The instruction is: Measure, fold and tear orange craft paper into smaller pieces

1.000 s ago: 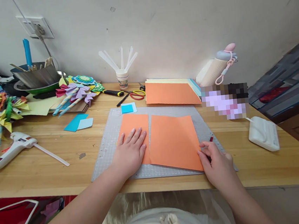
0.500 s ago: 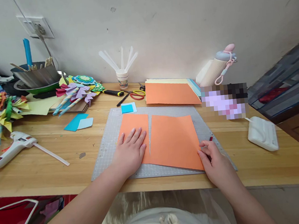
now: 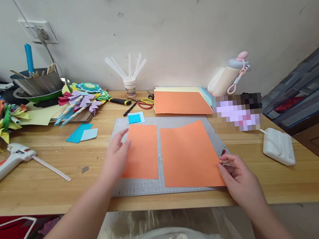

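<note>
Two orange paper sheets lie side by side on a grey cutting mat [image 3: 127, 190], with a narrow gap between them. My left hand [image 3: 115, 157] is at the left edge of the narrower sheet [image 3: 141, 151]; its fingers are apart, a little blurred, and touch that edge. At the lower right corner of the wider sheet [image 3: 188, 154], my right hand [image 3: 240, 181] has its fingers curled and pinches the paper. A small red and black tool [image 3: 223, 152] shows just above that hand on the mat.
A stack of orange and pale paper [image 3: 181, 100] lies behind the mat, with scissors [image 3: 145, 103], a cup of white sticks [image 3: 130, 85] and a blue square [image 3: 135, 118]. Left: glue gun [image 3: 13, 154] and paper flowers [image 3: 82, 97]. Right: a white object [image 3: 278, 146].
My left hand has lifted off the narrower sheet and slid to its left edge. The wider sheet has been straightened, and a gap has opened between the two sheets.
</note>
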A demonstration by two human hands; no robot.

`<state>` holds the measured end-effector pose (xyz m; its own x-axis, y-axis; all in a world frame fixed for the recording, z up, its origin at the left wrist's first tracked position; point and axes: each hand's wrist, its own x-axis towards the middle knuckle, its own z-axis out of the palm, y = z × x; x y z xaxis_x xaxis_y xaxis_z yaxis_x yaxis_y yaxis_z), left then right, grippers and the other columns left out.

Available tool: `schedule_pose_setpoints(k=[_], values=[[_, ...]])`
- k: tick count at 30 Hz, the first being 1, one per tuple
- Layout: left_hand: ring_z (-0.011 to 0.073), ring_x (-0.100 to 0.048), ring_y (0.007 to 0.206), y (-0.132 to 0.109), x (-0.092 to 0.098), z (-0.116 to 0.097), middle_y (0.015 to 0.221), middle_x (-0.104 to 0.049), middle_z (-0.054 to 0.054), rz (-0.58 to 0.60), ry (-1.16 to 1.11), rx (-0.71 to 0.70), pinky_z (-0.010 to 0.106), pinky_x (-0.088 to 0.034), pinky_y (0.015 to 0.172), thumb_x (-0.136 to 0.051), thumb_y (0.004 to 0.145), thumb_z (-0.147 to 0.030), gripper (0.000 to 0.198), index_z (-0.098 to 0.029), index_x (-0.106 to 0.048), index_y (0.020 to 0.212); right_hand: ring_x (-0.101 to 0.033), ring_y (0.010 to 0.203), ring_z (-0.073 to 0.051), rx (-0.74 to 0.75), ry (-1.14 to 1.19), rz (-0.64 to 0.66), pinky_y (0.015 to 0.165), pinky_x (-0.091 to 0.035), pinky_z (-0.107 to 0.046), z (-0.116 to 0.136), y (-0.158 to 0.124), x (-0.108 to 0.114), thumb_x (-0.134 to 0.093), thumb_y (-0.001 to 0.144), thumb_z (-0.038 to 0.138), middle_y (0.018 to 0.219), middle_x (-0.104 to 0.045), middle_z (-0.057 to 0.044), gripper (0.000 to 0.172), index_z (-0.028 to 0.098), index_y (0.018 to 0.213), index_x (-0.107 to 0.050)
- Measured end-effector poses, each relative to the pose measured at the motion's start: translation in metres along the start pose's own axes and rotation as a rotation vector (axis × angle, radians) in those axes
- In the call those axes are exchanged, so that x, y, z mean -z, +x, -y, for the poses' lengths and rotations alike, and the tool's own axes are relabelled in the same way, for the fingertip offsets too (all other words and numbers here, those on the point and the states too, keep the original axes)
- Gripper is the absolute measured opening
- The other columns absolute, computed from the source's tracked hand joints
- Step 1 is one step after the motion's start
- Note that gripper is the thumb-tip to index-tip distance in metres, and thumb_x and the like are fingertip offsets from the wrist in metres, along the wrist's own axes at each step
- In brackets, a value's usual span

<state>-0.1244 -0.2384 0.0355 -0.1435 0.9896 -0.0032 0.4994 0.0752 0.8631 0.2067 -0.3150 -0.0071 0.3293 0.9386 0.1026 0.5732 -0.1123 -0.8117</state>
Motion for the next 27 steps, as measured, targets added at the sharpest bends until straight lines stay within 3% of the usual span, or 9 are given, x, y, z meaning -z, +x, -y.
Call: schedule_pose_setpoints(k=[4,9,12,15,16,19,20,23,27], values=[[0.027,-0.045,0.132,0.013,0.031,0.0,0.141,-0.05,0.012,0.006,-0.276,0.185,0.044,-0.052,0.095,-0.045,0.085,-0.037,0.049,-0.022,-0.05,0.131,-0.05,0.053,-0.014,-0.053,0.025,-0.082,0.047,-0.038,-0.024,0.01,0.012,0.004,-0.054,0.083,0.043,0.07,-0.059,-0.001,0.023,0.023,0.093,-0.056],[0.0273,-0.04,0.135,0.013,0.05,-0.004,0.141,-0.049,0.007,0.126,-0.468,0.28,0.041,-0.055,0.088,-0.058,0.08,-0.043,0.038,-0.028,-0.063,0.116,-0.049,0.047,-0.013,0.029,-0.117,-0.079,0.046,-0.04,-0.025,0.024,0.05,0.0,-0.051,0.084,0.04,0.063,-0.057,0.0,0.022,0.02,0.091,-0.059],[0.0284,-0.036,0.137,0.01,0.055,-0.006,0.142,-0.049,0.005,0.184,-0.503,0.306,0.041,-0.055,0.088,-0.063,0.078,-0.046,0.038,-0.031,-0.065,0.114,-0.061,0.074,-0.022,0.208,-0.29,-0.103,0.066,-0.049,-0.037,0.034,0.066,-0.01,-0.052,0.08,0.033,0.093,-0.064,-0.01,0.021,0.02,0.093,-0.062],[0.0283,-0.032,0.139,0.008,0.058,-0.005,0.143,-0.048,0.003,0.223,-0.506,0.324,0.043,-0.051,0.093,-0.064,0.078,-0.047,0.037,-0.034,-0.066,0.113,-0.056,0.104,-0.031,0.436,-0.404,-0.151,0.089,-0.044,-0.05,0.056,0.057,-0.027,-0.053,0.082,0.029,0.111,-0.06,-0.015,0.021,0.019,0.097,-0.063],[0.0283,-0.03,0.14,0.008,0.059,-0.005,0.144,-0.047,0.002,0.227,-0.506,0.324,0.044,-0.049,0.095,-0.064,0.079,-0.046,0.037,-0.034,-0.066,0.113,-0.057,0.105,-0.029,0.525,-0.385,-0.086,0.091,-0.044,-0.049,0.066,0.048,-0.033,-0.05,0.085,0.028,0.111,-0.061,-0.014,0.021,0.019,0.098,-0.063],[0.0295,-0.029,0.14,0.008,0.057,-0.004,0.144,-0.046,0.003,0.212,-0.515,0.319,0.046,-0.047,0.096,-0.064,0.078,-0.045,0.036,-0.032,-0.067,0.112,-0.059,0.107,-0.019,0.665,-0.256,0.422,0.09,-0.049,-0.034,0.098,0.014,-0.054,-0.046,0.093,0.024,0.117,-0.065,-0.008,0.024,0.022,0.11,-0.063],[0.0297,-0.029,0.14,0.009,0.056,-0.005,0.143,-0.047,0.004,0.204,-0.523,0.319,0.046,-0.047,0.096,-0.065,0.077,-0.044,0.036,-0.032,-0.067,0.111,-0.058,0.11,-0.019,0.71,-0.259,0.523,0.094,-0.048,-0.035,0.106,0.003,-0.061,-0.049,0.092,0.025,0.122,-0.064,-0.006,0.025,0.022,0.113,-0.063],[0.029,-0.032,0.137,0.015,0.053,-0.006,0.138,-0.051,0.005,0.192,-0.545,0.325,0.045,-0.049,0.093,-0.066,0.075,-0.043,0.036,-0.031,-0.068,0.108,-0.058,0.112,-0.021,0.77,-0.284,0.609,0.098,-0.047,-0.039,0.117,-0.018,-0.076,-0.053,0.091,0.024,0.127,-0.063,-0.005,0.028,0.021,0.116,-0.064],[0.0265,-0.036,0.135,0.032,0.05,-0.005,0.135,-0.053,0.005,0.179,-0.556,0.315,0.041,-0.049,0.094,-0.067,0.073,-0.039,0.035,-0.029,-0.068,0.106,-0.058,0.116,-0.02,0.782,-0.264,0.585,0.102,-0.046,-0.039,0.102,-0.025,-0.087,-0.05,0.092,0.022,0.128,-0.064,-0.003,0.028,0.019,0.114,-0.067]])
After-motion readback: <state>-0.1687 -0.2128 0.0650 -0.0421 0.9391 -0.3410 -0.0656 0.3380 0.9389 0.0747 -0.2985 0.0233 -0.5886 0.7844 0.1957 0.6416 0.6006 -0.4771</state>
